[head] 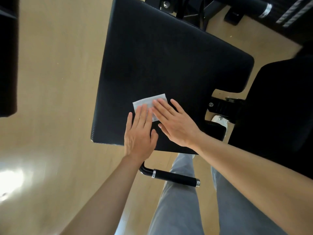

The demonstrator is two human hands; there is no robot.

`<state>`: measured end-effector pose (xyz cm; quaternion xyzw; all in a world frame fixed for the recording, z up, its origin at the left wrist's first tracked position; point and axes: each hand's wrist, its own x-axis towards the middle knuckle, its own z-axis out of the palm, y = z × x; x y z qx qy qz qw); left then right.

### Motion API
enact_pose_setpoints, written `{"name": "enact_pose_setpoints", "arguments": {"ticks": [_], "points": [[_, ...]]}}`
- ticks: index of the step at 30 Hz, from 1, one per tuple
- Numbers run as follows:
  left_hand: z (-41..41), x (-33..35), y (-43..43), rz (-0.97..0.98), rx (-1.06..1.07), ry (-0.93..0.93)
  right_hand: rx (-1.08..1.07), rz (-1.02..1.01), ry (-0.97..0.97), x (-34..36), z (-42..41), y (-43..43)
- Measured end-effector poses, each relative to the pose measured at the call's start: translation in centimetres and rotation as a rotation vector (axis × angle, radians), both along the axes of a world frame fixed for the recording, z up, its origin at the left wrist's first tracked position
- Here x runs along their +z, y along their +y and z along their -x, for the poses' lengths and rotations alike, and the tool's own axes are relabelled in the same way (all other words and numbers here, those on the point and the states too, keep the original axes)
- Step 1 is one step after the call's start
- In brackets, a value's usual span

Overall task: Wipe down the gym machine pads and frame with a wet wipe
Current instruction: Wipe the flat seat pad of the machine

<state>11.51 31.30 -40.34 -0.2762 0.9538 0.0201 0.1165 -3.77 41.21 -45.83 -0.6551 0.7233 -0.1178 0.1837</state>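
Observation:
A white wet wipe (pixel 147 101) lies flat on the near part of a large black machine pad (pixel 160 56). My left hand (pixel 139 131) rests on the wipe's left half with straight fingers. My right hand (pixel 174 122) lies beside it, its flat fingers pressing the wipe's right half. Both palms sit on the pad near its front edge. A second black pad (pixel 279 102) stands to the right.
A black handle with chrome rings (pixel 174 177) juts out below the pad's front edge, by my grey-trousered legs (pixel 177 206). Black frame parts and an adjuster (pixel 220 107) sit between the pads. More frame (pixel 186 7) is at the top. Wooden floor (pixel 55 82) spreads to the left.

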Motion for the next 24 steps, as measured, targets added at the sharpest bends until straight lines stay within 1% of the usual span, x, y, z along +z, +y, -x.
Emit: {"name": "enact_pose_setpoints", "arguments": {"ticks": [3,7,11,15,19,24], "points": [[1.7,-0.2,-2.2,0.075,-0.01,-0.054,0.045,0.018,0.048,0.0,1.8,-2.3],[4.1,0.0,-6.2,0.148,0.059,-0.007,0.032,0.078,0.069,1.1,4.3,-7.1],[5.5,0.4,-10.2,0.171,0.141,0.026,0.03,0.095,0.044,2.3,5.6,-11.9],[4.7,1.0,-12.2,0.171,0.208,0.052,0.036,0.083,0.026,3.1,4.7,-14.5],[1.9,0.9,-10.3,0.175,0.223,0.063,0.053,0.096,0.015,3.0,2.0,-13.2],[-2.3,0.7,-5.0,0.134,0.15,0.007,0.035,0.076,-0.011,1.8,-1.9,-7.3]]}}
